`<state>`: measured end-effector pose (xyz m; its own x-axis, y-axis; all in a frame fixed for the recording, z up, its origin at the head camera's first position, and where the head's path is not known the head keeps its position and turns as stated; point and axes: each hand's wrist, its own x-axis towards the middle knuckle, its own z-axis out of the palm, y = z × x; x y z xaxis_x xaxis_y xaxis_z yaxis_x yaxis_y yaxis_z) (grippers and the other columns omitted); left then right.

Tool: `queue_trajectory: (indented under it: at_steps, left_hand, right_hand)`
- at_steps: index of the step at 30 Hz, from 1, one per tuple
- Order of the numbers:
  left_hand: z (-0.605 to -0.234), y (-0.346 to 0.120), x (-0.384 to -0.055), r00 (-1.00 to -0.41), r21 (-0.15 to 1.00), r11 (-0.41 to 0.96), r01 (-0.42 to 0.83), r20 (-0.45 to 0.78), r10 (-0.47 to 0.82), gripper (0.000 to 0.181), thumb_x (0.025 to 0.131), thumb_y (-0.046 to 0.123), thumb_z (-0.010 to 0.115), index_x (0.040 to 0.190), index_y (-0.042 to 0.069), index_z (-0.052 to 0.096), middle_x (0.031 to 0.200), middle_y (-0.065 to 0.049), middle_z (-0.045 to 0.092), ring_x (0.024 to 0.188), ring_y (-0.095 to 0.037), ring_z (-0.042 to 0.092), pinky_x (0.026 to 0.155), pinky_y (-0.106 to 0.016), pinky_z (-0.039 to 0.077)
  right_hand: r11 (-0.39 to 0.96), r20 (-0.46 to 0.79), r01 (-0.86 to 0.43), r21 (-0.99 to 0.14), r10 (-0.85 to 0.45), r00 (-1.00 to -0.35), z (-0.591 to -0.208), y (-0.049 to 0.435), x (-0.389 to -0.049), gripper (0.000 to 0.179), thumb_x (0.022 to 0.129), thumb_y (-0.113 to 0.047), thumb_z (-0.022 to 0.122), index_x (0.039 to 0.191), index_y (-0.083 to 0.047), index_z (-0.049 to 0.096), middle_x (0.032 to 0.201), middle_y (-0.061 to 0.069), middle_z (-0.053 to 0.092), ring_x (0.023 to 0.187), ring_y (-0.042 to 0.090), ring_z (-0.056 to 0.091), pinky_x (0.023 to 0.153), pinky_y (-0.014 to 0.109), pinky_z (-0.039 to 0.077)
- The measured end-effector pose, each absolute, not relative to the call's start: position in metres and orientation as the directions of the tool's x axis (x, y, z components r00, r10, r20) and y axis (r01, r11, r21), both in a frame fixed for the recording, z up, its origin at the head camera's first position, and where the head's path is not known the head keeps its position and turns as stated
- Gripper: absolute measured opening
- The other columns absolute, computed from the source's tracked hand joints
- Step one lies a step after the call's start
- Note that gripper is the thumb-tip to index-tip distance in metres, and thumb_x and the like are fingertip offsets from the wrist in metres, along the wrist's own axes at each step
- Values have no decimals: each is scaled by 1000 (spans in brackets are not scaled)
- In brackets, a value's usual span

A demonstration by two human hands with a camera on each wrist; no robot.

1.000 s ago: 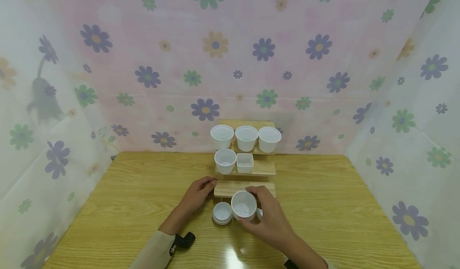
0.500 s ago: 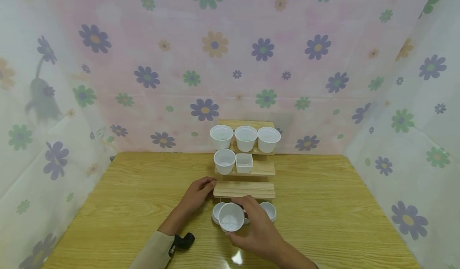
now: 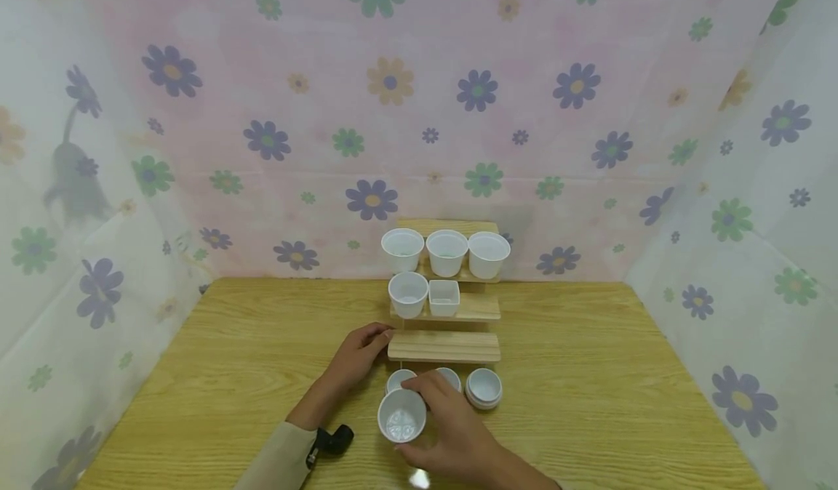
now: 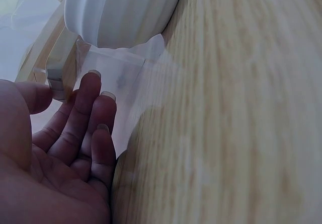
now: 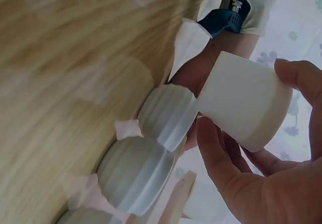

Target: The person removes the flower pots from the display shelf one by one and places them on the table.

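My right hand (image 3: 455,428) grips a white round cup (image 3: 402,417) by its side, thumb at the near side and fingers at the far side. It is held mouth up in front of the tiered wooden stand. In the right wrist view, the cup (image 5: 244,100) has smooth plain walls and overlaps the ribbed pots behind it. Beside the stand's left end, my left hand (image 3: 358,352) pinches the end of the lowest wooden step (image 3: 444,346). The left wrist view has the thumb and index finger at that wooden end (image 4: 61,78), the other fingers loosely bent.
Before the stand is a row of ribbed white pots, the right one (image 3: 484,390) in full view and two partly hidden. A white cup (image 3: 409,297) and a square cup (image 3: 444,299) occupy the middle step. Three white cups (image 3: 447,254) line the top step.
My right hand has carried the cup left and toward me, passing in front of the pots. The right pot has come into view. My left hand stays at the step's end.
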<state>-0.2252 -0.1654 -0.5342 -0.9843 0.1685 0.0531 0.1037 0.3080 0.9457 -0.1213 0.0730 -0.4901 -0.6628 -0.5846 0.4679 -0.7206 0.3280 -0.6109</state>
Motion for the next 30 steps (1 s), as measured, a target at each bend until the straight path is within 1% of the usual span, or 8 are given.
queue_trajectory:
  at_steps: [3,8,15,24,30]
  left_hand:
    - [-535,-166,-226,-983,948,303,102,50,175,31,113,30,57,127,7,73,96,-3,73,86,-20,66,83,-32,53]
    - [-535,-166,-226,-982,947,303,108,53,182,31,113,31,57,125,7,73,92,-4,71,84,-21,65,82,-33,52]
    - [-535,-166,-225,-982,948,302,104,49,183,32,113,31,56,124,7,73,89,-4,69,83,-22,64,80,-34,52]
    - [-534,-166,-225,-983,949,302,92,38,178,31,113,31,56,125,8,73,94,-4,72,86,-23,66,83,-35,53]
    - [-535,-166,-224,-983,948,302,95,41,181,32,112,33,57,126,8,73,98,-5,73,88,-23,66,84,-36,53]
  right_hand:
    - [339,440,-714,-612,-603,-665,-491,70,-120,72,79,-24,97,136,-7,58,130,3,59,114,18,62,94,29,56]
    - [356,404,-698,-622,-618,-675,-493,66,-119,72,79,-25,97,137,-6,58,130,2,57,116,17,61,98,30,55]
    - [388,364,-677,-625,-622,-693,-501,64,-120,71,81,-28,96,137,-8,59,128,-1,55,114,13,60,97,28,55]
    - [429,310,-654,-623,-633,-710,-501,65,-121,70,83,-30,95,138,-7,59,125,3,56,111,15,61,95,28,55]
    - [441,281,-636,-634,-635,-720,-501,65,-121,66,83,-29,95,136,-11,60,123,1,54,109,12,59,95,28,54]
